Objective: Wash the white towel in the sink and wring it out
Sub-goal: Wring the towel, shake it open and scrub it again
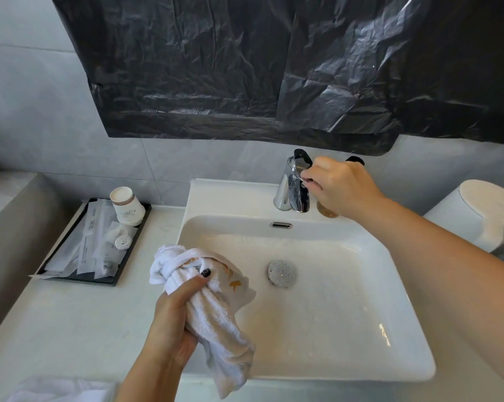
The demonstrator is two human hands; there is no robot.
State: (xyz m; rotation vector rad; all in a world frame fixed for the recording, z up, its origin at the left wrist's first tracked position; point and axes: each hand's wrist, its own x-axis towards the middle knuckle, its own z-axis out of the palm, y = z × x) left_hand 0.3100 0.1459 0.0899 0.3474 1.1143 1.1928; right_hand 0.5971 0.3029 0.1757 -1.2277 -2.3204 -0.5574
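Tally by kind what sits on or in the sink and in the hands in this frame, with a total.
White towel, gripped by the left hand: 1
Chrome faucet, under the right hand: 1
Drain stopper in the sink: 1
Overflow slot: 1
Total: 4

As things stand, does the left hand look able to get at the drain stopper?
Probably not freely: the left hand is clenched around the white towel. Nothing lies between it and the drain stopper, though.

tray: you've got it left of the basin, black, holding sachets
paper cups: stacked at tray's back corner
black plastic sheet: covers wall above
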